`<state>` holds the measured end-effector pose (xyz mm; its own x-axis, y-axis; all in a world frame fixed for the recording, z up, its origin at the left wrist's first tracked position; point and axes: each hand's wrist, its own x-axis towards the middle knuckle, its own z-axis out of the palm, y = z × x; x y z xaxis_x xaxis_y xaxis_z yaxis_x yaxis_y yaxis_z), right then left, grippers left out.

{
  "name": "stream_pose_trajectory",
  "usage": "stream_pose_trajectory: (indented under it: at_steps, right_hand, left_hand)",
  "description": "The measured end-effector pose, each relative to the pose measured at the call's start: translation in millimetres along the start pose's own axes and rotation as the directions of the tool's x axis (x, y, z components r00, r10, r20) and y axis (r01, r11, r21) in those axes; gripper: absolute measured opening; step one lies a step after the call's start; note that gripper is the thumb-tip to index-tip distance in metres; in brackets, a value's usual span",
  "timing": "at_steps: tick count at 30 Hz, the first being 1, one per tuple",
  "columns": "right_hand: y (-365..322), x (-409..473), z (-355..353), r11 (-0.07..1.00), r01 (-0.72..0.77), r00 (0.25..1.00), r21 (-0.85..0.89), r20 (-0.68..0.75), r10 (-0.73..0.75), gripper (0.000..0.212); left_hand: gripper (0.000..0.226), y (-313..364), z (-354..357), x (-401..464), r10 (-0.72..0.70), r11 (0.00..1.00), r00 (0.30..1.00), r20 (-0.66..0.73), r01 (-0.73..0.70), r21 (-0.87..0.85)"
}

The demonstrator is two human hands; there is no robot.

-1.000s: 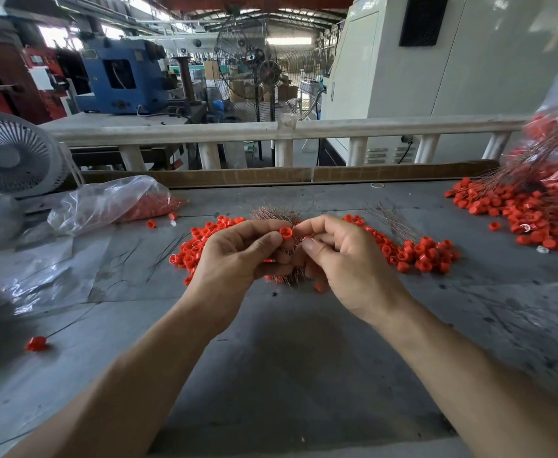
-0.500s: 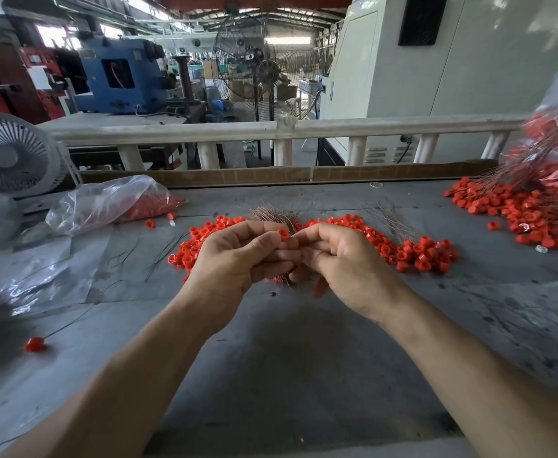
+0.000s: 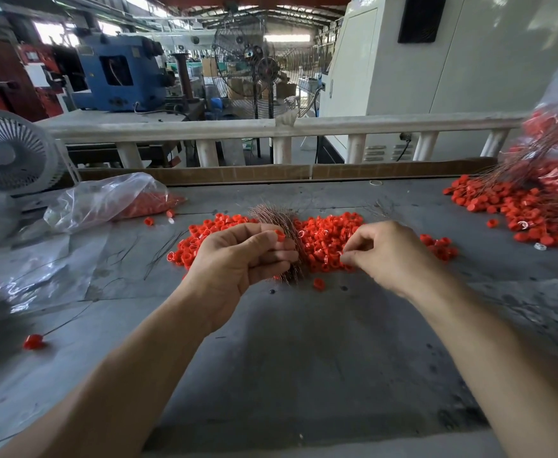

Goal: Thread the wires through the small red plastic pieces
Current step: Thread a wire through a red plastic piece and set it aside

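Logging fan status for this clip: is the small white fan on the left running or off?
Cannot tell. The white fan shows only its grille clearly; its blades cannot be made out behind it.

Bare grey table (image 3: 304,352) near the person; red pieces (image 3: 323,236) and wire bundle (image 3: 280,223) block the middle.

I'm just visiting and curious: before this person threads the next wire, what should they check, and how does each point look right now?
1. Red piece held in left hand: ok, one red piece sits at the fingertips.
2. Wire bundle within reach: ok, beside the left hand's fingers.
3. Single wire pinched in right hand: cannot tell, too thin to see.
4. More pieces available: ok, red pile lies between the hands.
5. Hole in the piece facing the wire: cannot tell.
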<state>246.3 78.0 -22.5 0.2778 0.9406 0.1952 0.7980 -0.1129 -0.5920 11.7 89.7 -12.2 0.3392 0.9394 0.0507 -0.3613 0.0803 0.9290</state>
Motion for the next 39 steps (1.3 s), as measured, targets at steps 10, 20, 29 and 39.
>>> stream_pose_trajectory:
  at_steps: [10, 20, 29, 39]
  right_hand:
    - [-8, 0, 16, 0.975, 0.052, 0.997, -0.218, -0.048, -0.064, 0.015]
    - [-20, -7, 6, 0.846, 0.121, 0.993, 0.519, -0.047, -0.113, 0.012]
    - [-40, -21, 16, 0.607, 0.076, 0.976, 0.791, 0.067, -0.209, 0.012]
    - [-36, -23, 19, 0.665, 0.125, 0.967, 0.737, 0.058, -0.246, 0.01]
  left_hand:
    - [0.015, -1, 4, -2, -0.01, 0.999, 1.0, 0.008, 0.01, 0.038]
    - [0.024, -1, 4, -2, 0.007, 1.0, 1.0, 0.025, -0.008, 0.024]
    - [0.03, -3, 0, -1, 0.027, 1.0, 0.999, 0.027, -0.027, -0.015]
    - [0.029, -2, -2, 1, 0.059, 0.997, 0.998, 0.027, -0.058, -0.048]
